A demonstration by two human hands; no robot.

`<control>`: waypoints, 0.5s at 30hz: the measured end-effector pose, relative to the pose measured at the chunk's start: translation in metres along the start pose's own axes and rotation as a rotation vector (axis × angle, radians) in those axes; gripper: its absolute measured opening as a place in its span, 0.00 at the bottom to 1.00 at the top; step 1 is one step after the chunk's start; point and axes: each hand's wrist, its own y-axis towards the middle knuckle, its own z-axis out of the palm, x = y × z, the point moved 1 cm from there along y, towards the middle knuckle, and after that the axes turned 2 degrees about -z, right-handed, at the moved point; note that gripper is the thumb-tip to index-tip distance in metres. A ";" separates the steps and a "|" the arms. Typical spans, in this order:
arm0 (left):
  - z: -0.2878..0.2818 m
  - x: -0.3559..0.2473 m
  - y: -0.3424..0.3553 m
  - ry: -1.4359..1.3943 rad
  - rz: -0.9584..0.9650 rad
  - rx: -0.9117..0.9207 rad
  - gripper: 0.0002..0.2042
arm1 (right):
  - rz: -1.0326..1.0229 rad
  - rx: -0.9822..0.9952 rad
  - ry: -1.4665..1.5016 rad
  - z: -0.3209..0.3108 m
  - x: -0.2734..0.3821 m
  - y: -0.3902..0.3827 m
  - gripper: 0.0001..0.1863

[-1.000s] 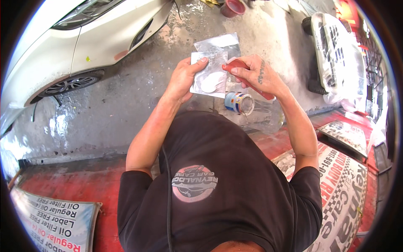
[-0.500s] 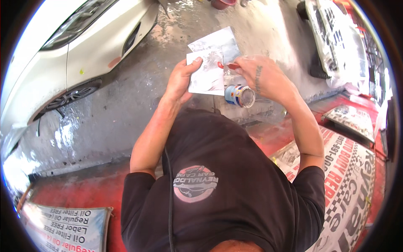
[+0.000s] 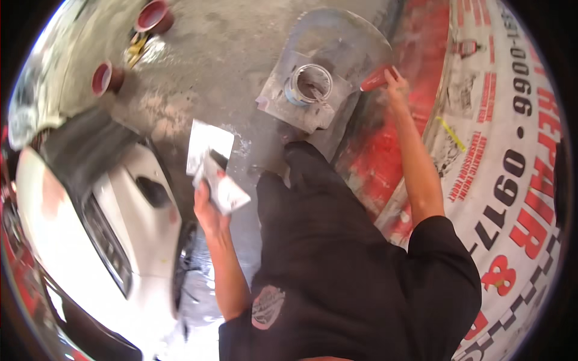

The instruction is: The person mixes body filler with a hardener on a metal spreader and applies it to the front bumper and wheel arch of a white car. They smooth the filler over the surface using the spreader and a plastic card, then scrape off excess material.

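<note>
My left hand (image 3: 209, 207) grips a white sheet (image 3: 232, 194) with a small red dab on it. A second white sheet (image 3: 205, 141) shows just beyond; a dark gap lies between the two, and I cannot tell whether they are joined. My right hand (image 3: 396, 89) is stretched out to the far right, its fingers closed on a flat red spreader (image 3: 374, 79). Left of the spreader stands an open, round can (image 3: 291, 95) with greyish paste smeared inside. It rests on a flat, stained piece (image 3: 274, 90) on a rounded grey panel (image 3: 343, 30).
A white car body part (image 3: 144, 240) with dark openings takes up the left side, a dark cloth (image 3: 84, 150) draped over it. Two red pots (image 3: 155, 17) and a yellow item (image 3: 137, 48) are on the far-left floor. A printed banner (image 3: 512, 138) covers the right side over red flooring.
My view has turned toward the can. My right hand has moved away from the sheets, out to the right beside the can, with the red spreader. My left hand is lower and farther left.
</note>
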 end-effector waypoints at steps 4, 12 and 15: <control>0.012 0.021 0.034 0.176 -0.070 -0.164 0.25 | 0.367 -0.262 0.493 -0.003 -0.201 0.021 0.34; 0.022 0.059 0.106 0.306 -0.111 -0.242 0.19 | 0.576 -0.654 0.870 0.093 -0.350 0.018 0.22; 0.028 0.071 0.120 0.279 -0.127 -0.240 0.21 | 0.838 -0.475 0.697 0.077 -0.374 0.011 0.14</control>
